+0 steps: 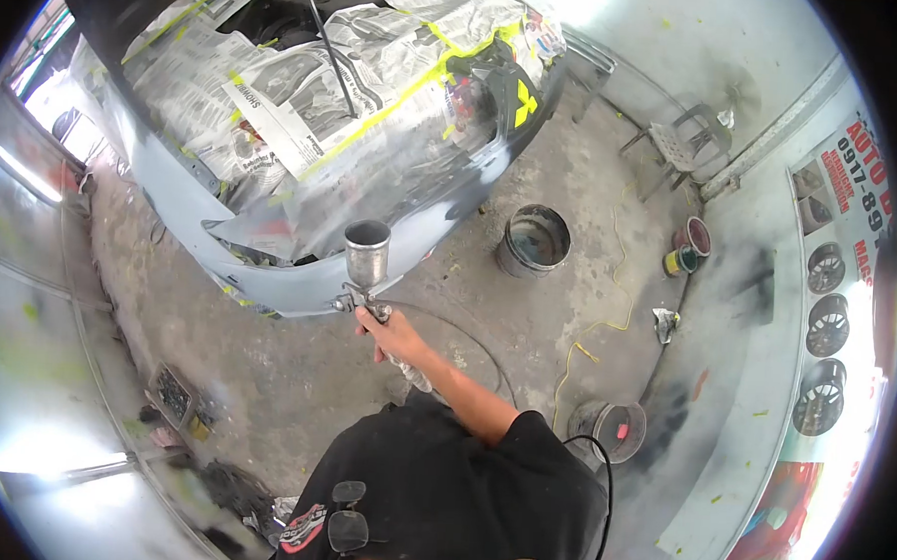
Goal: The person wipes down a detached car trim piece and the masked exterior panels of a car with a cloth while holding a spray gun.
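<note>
My right hand point(394, 340) is wrapped around a spray gun point(351, 300), its metal paint cup point(367, 258) standing upright on top. Something whitish is wrapped around the part below the handle, and a dark hose point(481, 343) curves over the floor beside it. Just beyond the gun is the grey-coated front bumper point(303, 286) of a car. Newspaper point(307, 79) and yellow masking tape point(375, 120) cover the car's engine bay and front. I cannot see my left hand.
A dark bucket point(533, 242) stands on the concrete floor right of the car, another bucket point(602, 427) nearer me. Paint cans point(682, 260) and a plastic chair point(687, 140) are by the right wall. A yellow cord point(588, 348) trails across the floor.
</note>
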The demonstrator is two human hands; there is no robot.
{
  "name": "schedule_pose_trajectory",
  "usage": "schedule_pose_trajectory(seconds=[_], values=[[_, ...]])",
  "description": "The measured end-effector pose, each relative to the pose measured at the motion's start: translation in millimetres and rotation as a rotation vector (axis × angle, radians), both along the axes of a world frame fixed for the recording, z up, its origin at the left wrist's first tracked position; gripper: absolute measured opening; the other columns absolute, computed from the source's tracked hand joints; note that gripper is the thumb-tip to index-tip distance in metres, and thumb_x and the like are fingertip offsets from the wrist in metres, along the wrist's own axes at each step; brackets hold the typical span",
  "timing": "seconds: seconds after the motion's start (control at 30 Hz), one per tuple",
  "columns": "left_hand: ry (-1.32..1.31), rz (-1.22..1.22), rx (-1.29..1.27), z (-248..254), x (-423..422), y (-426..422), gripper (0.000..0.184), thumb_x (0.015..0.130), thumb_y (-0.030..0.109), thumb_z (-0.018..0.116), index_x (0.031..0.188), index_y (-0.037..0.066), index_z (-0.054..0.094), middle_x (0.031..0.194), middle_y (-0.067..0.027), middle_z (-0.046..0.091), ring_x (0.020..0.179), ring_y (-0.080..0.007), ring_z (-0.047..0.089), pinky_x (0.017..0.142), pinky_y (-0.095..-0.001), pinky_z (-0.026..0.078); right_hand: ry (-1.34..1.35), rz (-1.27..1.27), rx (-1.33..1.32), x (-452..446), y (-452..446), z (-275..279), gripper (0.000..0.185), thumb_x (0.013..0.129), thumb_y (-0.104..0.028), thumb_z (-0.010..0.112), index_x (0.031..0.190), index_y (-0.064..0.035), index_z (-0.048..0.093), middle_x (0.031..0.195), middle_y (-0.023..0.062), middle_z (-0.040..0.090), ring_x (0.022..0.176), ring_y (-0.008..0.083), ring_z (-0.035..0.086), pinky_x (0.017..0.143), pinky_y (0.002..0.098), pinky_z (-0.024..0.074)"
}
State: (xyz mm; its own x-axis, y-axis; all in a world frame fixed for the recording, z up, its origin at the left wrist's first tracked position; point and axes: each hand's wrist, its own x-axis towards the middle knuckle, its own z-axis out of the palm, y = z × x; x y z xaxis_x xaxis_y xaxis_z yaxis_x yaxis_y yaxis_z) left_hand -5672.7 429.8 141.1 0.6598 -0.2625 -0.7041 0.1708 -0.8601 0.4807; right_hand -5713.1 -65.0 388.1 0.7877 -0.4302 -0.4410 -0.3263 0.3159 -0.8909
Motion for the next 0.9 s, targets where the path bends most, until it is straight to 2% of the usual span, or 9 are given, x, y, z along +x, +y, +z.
schedule_pose_trajectory(seconds=[0.03,0.13,0.4,0.43,0.47,0.57,0.6,0.77,0.9], values=[[-0.011,0.014,-0.019,-0.4,0.8,-2.4,0.044,0.082,0.027,0.077,0.121,0.007,0.073,0.113,-0.0201,0.074,0.105,-0.0336,0.072,0.089,-0.0452,0.056,0.005,0.023,-0.002,2.0,0.2,-2.3,0.060,0.099,-0.056,0.061,0.086,0.0026,0.063,0.079,0.0104,0.066,0.046,0.0191,0.061,0.043,0.0337,0.0492],[-0.034,0.058,-0.078,-6.9,3.4,-2.4,0.044,0.082,0.026,0.077,0.121,0.006,0.073,0.111,-0.0200,0.075,0.104,-0.0329,0.072,0.088,-0.0447,0.056,-0.045,-0.128,-0.031,0.0,-6.9,2.4,0.053,0.101,-0.051,0.061,0.090,0.0008,0.064,0.073,0.0038,0.059,0.043,0.0147,0.055,0.039,0.0320,0.0451],[-0.119,0.205,-0.277,2.2,-0.2,-14.9,0.042,0.083,0.024,0.078,0.120,0.004,0.073,0.106,-0.0196,0.076,0.100,-0.0312,0.073,0.086,-0.0432,0.056,-0.043,-0.436,-0.155,-47.9,-80.9,-10.3,0.042,0.101,-0.045,0.063,0.098,-0.0029,0.064,0.079,0.0053,0.063,0.042,0.0142,0.052,0.037,0.0324,0.0444],[-0.139,0.209,-0.292,3.5,-0.5,-17.1,0.042,0.083,0.023,0.079,0.120,0.004,0.073,0.106,-0.0195,0.076,0.099,-0.0310,0.074,0.085,-0.0430,0.056,-0.029,-0.482,-0.207,-56.7,-91.5,-10.8,0.042,0.101,-0.045,0.063,0.098,-0.0030,0.064,0.079,0.0055,0.064,0.042,0.0144,0.052,0.036,0.0324,0.0441],[-0.209,0.100,-0.242,5.5,1.4,-18.8,0.044,0.082,0.023,0.079,0.120,0.002,0.072,0.105,-0.0200,0.076,0.098,-0.0308,0.074,0.084,-0.0425,0.057,-0.017,-0.528,-0.260,-64.9,-100.9,-11.4,0.042,0.101,-0.045,0.064,0.099,-0.0032,0.064,0.080,0.0057,0.064,0.042,0.0146,0.052,0.036,0.0324,0.0438],[-0.099,0.299,-0.297,-63.1,-11.7,0.4,0.045,0.081,0.024,0.080,0.120,0.002,0.072,0.107,-0.0195,0.077,0.099,-0.0289,0.074,0.084,-0.0413,0.057,-0.001,-0.682,-0.291,-85.0,-119.8,-10.7,0.041,0.100,-0.044,0.065,0.098,-0.0034,0.064,0.080,0.0064,0.064,0.041,0.0158,0.053,0.036,0.0324,0.0431],[-0.032,0.254,-0.258,-63.6,-10.8,3.9,0.045,0.082,0.025,0.079,0.120,0.003,0.073,0.106,-0.0191,0.077,0.099,-0.0298,0.075,0.085,-0.0411,0.057,0.022,-0.683,-0.300,-88.4,-120.4,-9.5,0.040,0.100,-0.043,0.065,0.098,-0.0029,0.064,0.080,0.0066,0.065,0.041,0.0161,0.054,0.036,0.0324,0.0430],[-0.010,0.161,-0.131,-59.9,-40.0,11.1,0.045,0.082,0.026,0.079,0.120,0.004,0.073,0.104,-0.0185,0.077,0.097,-0.0292,0.075,0.084,-0.0410,0.057,0.112,-0.621,-0.319,-87.4,-97.5,-16.6,0.040,0.099,-0.041,0.067,0.101,-0.0009,0.066,0.080,0.0073,0.066,0.042,0.0164,0.056,0.036,0.0326,0.0429],[-0.018,0.157,-0.106,-52.0,-56.4,13.2,0.044,0.082,0.027,0.079,0.120,0.005,0.074,0.102,-0.0180,0.077,0.096,-0.0287,0.075,0.083,-0.0409,0.057,0.133,-0.417,-0.198,-64.3,-50.0,-28.5,0.036,0.100,-0.038,0.065,0.105,-0.0024,0.068,0.081,0.0062,0.067,0.043,0.0152,0.056,0.038,0.0319,0.0445]])
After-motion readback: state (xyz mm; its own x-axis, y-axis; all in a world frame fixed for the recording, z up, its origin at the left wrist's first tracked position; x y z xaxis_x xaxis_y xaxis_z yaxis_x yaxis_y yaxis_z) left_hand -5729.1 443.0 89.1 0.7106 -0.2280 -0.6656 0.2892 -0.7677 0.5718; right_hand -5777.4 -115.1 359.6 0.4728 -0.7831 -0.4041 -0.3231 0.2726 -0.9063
